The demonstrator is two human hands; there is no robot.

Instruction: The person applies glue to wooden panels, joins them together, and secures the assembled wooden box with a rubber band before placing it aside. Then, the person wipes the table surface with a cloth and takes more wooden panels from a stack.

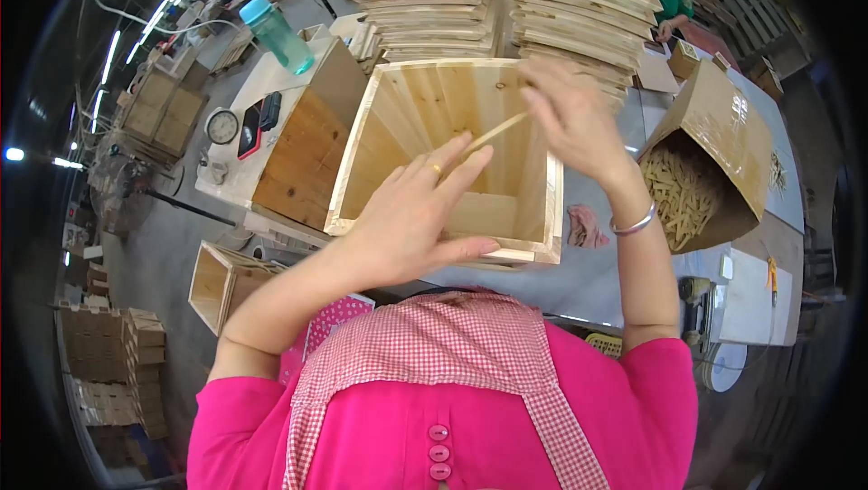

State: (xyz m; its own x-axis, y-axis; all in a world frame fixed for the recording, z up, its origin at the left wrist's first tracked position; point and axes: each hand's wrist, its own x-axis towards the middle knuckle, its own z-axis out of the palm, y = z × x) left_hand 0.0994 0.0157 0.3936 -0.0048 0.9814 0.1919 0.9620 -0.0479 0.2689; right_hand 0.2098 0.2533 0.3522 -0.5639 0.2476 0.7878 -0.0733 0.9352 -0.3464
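Observation:
An open-topped wooden box (533,210) with pale plank sides stands in front of me. My left hand (411,210) reaches over its near side, thumb stretched out along the near rim. A thin wooden strip (497,131) slants up and right from between the index and middle fingers of that hand. Its upper end comes close to the thumb of my right hand (574,115). Somewhat blurred, my right hand is over the box's far right corner with its thumb apart from the fingers. A bracelet (635,221) circles my right wrist.
A cardboard carton (723,119) lies tipped at right, full of small wooden strips (680,192). Tall stacks of wooden panels (579,2) rise behind the box. At left are a bottle (278,36), a phone (250,137) and a smaller wooden box (221,287). A pink cloth (586,226) lies right.

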